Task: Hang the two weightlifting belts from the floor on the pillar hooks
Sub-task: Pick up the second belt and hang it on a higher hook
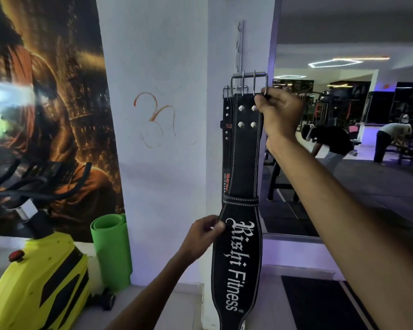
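- While the right hand pinches the front belt just under its buckle, that belt hangs against the pillar.
- Left hand grips the belt's edge lower down.
- Second belt hangs just behind, left of the right hand.

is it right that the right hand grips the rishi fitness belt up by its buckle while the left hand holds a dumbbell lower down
Not quite. In the head view the right hand does grip the Rishi Fitness belt beside its buckle, but the left hand holds no dumbbell: it pinches the same belt's edge lower down.
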`<action>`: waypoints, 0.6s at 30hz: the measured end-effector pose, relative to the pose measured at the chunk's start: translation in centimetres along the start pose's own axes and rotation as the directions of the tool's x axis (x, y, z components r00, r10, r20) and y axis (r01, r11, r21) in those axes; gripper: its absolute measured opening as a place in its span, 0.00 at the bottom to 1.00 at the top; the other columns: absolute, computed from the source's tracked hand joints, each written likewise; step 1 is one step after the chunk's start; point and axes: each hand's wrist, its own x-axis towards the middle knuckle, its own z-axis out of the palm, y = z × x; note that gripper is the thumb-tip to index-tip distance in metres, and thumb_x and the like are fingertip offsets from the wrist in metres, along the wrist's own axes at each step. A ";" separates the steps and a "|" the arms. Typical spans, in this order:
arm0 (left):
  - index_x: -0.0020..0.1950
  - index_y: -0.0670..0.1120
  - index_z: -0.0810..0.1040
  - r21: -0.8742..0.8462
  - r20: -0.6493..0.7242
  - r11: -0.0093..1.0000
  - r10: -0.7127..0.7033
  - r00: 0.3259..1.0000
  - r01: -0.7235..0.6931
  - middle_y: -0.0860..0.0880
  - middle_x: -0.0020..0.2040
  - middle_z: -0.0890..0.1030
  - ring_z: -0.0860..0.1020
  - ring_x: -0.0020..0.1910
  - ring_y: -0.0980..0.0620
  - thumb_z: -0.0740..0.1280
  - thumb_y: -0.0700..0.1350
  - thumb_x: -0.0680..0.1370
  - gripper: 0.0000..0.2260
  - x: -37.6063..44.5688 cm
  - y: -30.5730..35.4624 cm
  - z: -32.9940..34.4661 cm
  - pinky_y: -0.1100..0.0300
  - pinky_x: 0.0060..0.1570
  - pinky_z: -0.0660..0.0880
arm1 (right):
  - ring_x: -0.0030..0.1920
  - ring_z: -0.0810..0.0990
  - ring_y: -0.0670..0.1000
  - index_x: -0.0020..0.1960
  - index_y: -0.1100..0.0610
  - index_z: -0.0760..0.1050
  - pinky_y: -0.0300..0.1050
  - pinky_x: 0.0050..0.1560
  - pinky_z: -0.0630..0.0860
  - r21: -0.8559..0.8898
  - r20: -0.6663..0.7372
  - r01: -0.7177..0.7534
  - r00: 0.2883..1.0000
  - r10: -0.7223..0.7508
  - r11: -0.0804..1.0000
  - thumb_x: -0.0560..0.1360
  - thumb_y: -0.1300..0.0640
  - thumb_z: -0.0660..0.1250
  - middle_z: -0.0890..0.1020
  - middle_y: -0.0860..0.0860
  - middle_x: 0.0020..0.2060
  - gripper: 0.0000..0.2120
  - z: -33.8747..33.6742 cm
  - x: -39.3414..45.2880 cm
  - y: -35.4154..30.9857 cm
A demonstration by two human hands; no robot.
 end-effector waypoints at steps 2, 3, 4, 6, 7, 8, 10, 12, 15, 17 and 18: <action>0.54 0.50 0.82 -0.067 -0.123 0.997 0.025 0.992 -0.033 0.49 0.49 0.85 0.82 0.47 0.52 0.62 0.65 0.77 0.22 1.2 2.5 -0.5 0.47 0.52 0.80 | 0.33 0.82 0.41 0.52 0.63 0.81 0.37 0.39 0.79 0.002 0.001 -0.007 1.000 0.007 1.000 0.69 0.67 0.74 0.84 0.51 0.35 0.11 -0.3 -0.3 0.0; 0.54 0.49 0.81 -0.108 -0.194 0.992 0.045 0.980 -0.067 0.48 0.51 0.85 0.83 0.48 0.51 0.60 0.63 0.79 0.20 1.9 4.1 -0.8 0.48 0.52 0.80 | 0.34 0.83 0.44 0.52 0.61 0.80 0.38 0.38 0.78 0.006 0.006 -0.011 1.000 0.011 1.000 0.69 0.67 0.74 0.84 0.55 0.36 0.13 -0.4 -0.5 0.0; 0.55 0.47 0.80 -0.135 -0.265 0.984 0.078 0.961 -0.117 0.46 0.53 0.84 0.83 0.49 0.50 0.59 0.59 0.82 0.18 2.7 6.0 -1.1 0.49 0.53 0.80 | 0.35 0.83 0.47 0.51 0.59 0.77 0.40 0.38 0.78 0.016 0.016 -0.012 1.000 0.011 1.000 0.68 0.66 0.74 0.84 0.58 0.37 0.14 -0.6 -0.7 0.0; 0.56 0.45 0.79 -0.129 -0.383 0.963 0.171 0.908 -0.236 0.44 0.55 0.84 0.84 0.52 0.48 0.58 0.51 0.85 0.14 4.5 9.9 -2.0 0.50 0.56 0.80 | 0.33 0.84 0.48 0.47 0.54 0.72 0.44 0.38 0.77 0.020 0.035 -0.004 0.999 0.003 1.000 0.69 0.66 0.74 0.83 0.56 0.34 0.15 -0.8 -0.9 0.1; 0.56 0.45 0.79 -0.104 -0.419 0.951 0.223 0.880 -0.290 0.45 0.55 0.83 0.83 0.54 0.47 0.59 0.49 0.85 0.12 5.2 11.9 -2.3 0.51 0.57 0.79 | 0.32 0.83 0.47 0.45 0.53 0.71 0.45 0.38 0.77 0.009 0.040 0.003 0.999 -0.003 1.000 0.69 0.67 0.74 0.82 0.53 0.32 0.15 -0.9 -1.0 0.1; 0.56 0.46 0.79 -0.069 -0.442 0.938 0.276 0.854 -0.339 0.47 0.55 0.83 0.83 0.56 0.48 0.60 0.48 0.85 0.10 6.0 13.7 -2.6 0.52 0.59 0.79 | 0.32 0.83 0.47 0.43 0.53 0.71 0.47 0.39 0.78 -0.002 0.044 0.010 0.999 -0.010 1.000 0.69 0.67 0.73 0.82 0.51 0.31 0.14 -1.0 -1.0 0.2; 0.59 0.47 0.79 0.021 -0.443 0.914 0.371 0.816 -0.404 0.51 0.56 0.82 0.81 0.59 0.54 0.63 0.47 0.83 0.09 7.6 16.7 -2.8 0.56 0.62 0.76 | 0.33 0.82 0.47 0.42 0.53 0.74 0.51 0.42 0.80 -0.015 0.059 0.024 0.998 -0.023 1.000 0.69 0.67 0.73 0.82 0.49 0.32 0.12 -1.2 -1.0 0.4; 0.63 0.49 0.78 0.119 -0.430 0.899 0.429 0.795 -0.421 0.54 0.62 0.80 0.76 0.63 0.60 0.65 0.49 0.82 0.11 9.0 19.1 -2.5 0.58 0.66 0.72 | 0.36 0.83 0.49 0.44 0.55 0.77 0.52 0.44 0.81 -0.023 0.073 0.034 0.997 -0.033 0.999 0.69 0.68 0.73 0.82 0.48 0.34 0.10 -1.4 -0.9 0.6; 0.66 0.52 0.78 0.183 -0.382 0.896 0.444 0.810 -0.405 0.54 0.67 0.78 0.74 0.67 0.56 0.67 0.50 0.81 0.14 10.9 21.3 -1.5 0.58 0.65 0.72 | 0.41 0.85 0.52 0.53 0.55 0.80 0.49 0.46 0.83 -0.036 0.097 0.034 0.995 -0.030 0.999 0.70 0.66 0.73 0.85 0.53 0.40 0.13 -1.7 -0.7 1.0; 0.66 0.50 0.79 0.160 -0.319 0.913 0.408 0.855 -0.376 0.49 0.64 0.81 0.80 0.63 0.50 0.68 0.48 0.79 0.15 12.1 21.8 -0.5 0.52 0.64 0.78 | 0.44 0.85 0.52 0.59 0.53 0.80 0.44 0.48 0.82 -0.046 0.141 0.035 0.990 -0.028 0.998 0.71 0.64 0.72 0.86 0.56 0.45 0.18 -2.0 -0.4 1.3; 0.66 0.49 0.79 0.160 -0.304 0.918 0.395 0.867 -0.362 0.48 0.61 0.83 0.82 0.60 0.49 0.68 0.47 0.79 0.15 12.5 21.8 -0.1 0.49 0.63 0.79 | 0.45 0.85 0.52 0.60 0.53 0.80 0.44 0.49 0.82 -0.057 0.150 0.040 0.988 -0.031 0.998 0.71 0.63 0.72 0.86 0.56 0.47 0.18 -2.2 -0.1 1.4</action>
